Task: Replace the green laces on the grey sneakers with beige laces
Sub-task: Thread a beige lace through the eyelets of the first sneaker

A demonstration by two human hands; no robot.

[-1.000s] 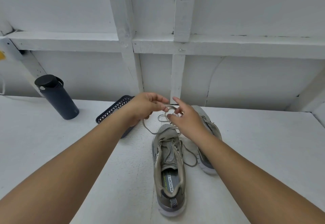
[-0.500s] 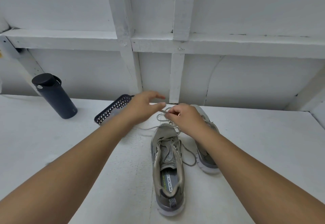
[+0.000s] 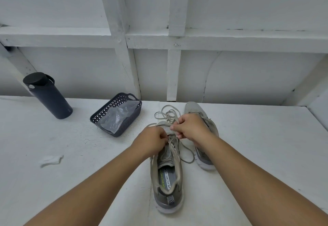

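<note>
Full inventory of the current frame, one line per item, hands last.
sneakers: 2, grey, side by side on the table, near one between the forearms
lace: 1, beige, looped past the near sneaker's toe, partly threaded
bottle: 1, dark navy, upright, far left
basket: 1, dark lattice, left of the sneakers
plastic bag: 1, clear, inside the basket
paper scrap: 1, white, on the table at left
table: 1, white
left hand: pinches the lace at the near sneaker's eyelets
right hand: pinches the lace above the toe
</note>
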